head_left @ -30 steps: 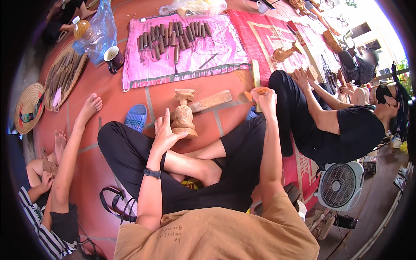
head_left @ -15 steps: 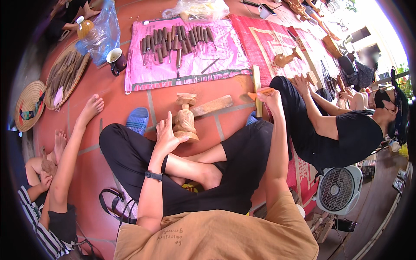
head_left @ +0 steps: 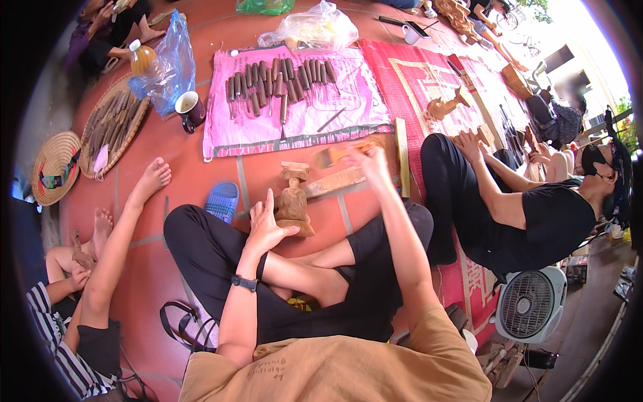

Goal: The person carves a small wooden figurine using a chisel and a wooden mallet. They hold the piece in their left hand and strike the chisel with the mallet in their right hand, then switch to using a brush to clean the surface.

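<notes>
A carved wooden figurine (head_left: 293, 201) stands upright on the tiles in front of my crossed legs. My left hand (head_left: 265, 226) steadies it from the left, thumb across the base and index finger pointing up; its other fingertips are partly hidden at the figurine's side. In my right hand (head_left: 370, 164) is a flat brush (head_left: 333, 156) with an orange-brown handle, smeared by motion. The brush is up and to the right of the figurine, apart from it. Behind the figurine, a wooden board (head_left: 338, 179) lies slanting on the floor.
Several dark-handled carving chisels (head_left: 281, 80) lie on a pink sheet (head_left: 228, 137) ahead. Leftward are a mug (head_left: 190, 110), a basket of tools (head_left: 110, 124) and a blue slipper (head_left: 222, 202). A co-worker (head_left: 536, 214) sits at right by a fan (head_left: 530, 305); another person's leg (head_left: 114, 261) extends at left.
My right hand has swung the brush leftward, toward the figurine. My left hand stays at the figurine, which looks darker now. The whole view has shifted slightly.
</notes>
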`<state>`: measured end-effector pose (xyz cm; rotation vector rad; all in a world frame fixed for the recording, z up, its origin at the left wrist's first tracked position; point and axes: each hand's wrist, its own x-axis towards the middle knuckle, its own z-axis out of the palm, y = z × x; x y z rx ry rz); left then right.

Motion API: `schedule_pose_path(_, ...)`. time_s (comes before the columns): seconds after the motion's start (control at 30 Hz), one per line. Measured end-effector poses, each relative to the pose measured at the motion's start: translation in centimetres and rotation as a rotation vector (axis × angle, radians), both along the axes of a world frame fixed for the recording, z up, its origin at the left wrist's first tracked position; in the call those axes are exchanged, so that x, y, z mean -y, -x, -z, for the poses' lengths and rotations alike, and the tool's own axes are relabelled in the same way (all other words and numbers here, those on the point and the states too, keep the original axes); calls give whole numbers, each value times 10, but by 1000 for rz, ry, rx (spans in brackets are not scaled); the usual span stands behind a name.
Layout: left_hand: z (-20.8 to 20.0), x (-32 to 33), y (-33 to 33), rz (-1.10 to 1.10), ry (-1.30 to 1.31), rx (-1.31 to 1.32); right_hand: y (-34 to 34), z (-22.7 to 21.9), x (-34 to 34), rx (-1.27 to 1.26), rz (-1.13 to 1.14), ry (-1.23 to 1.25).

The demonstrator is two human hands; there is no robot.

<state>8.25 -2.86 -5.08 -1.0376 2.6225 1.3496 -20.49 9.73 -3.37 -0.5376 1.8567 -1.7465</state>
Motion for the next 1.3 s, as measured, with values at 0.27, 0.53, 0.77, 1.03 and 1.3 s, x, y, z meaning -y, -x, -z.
schedule_pose_path(0.27, 4, -1, 0, 2, -34, -4, 53, 59, -20, -116, 274, -67)
schedule_pose_path(0.53, 4, 2, -3, 2, -153, -46, 18, 24, -12, -185, 228, 70)
schedule_pose_path(0.77, -11, -5, 12, 4, -222, -38, 49, 94, -3, -64, 337, 28)
schedule_pose_path(1.03, -8, -5, 3, 33, -129, -81, 44, 22, -27, -457, 611, -96)
schedule_pose_path(1.3, -4, -6, 0, 53, -86, -105, -2, 5, 54, -1078, 9, -270)
